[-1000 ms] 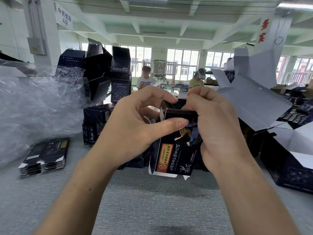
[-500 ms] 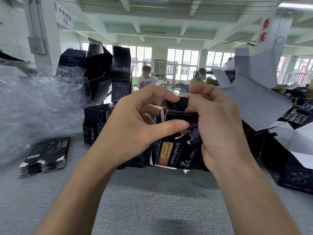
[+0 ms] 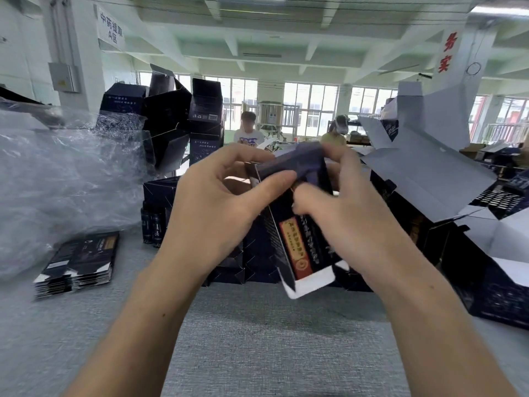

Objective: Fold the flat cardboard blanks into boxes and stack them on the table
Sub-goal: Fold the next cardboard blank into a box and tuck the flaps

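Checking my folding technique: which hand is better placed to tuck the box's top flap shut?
Probably the left hand: its thumb already presses the top flap of the box, while the right hand grips the body.

A dark box (image 3: 297, 224) with a red-gold label, tilted, white bottom flaps open toward 6 o'clock. Flat blanks (image 3: 78, 260) stacked at 9 o'clock; folded boxes (image 3: 183, 121) piled at 11.

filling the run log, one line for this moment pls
phase: folding | left hand + right hand: gripping box | box: tilted, held above table
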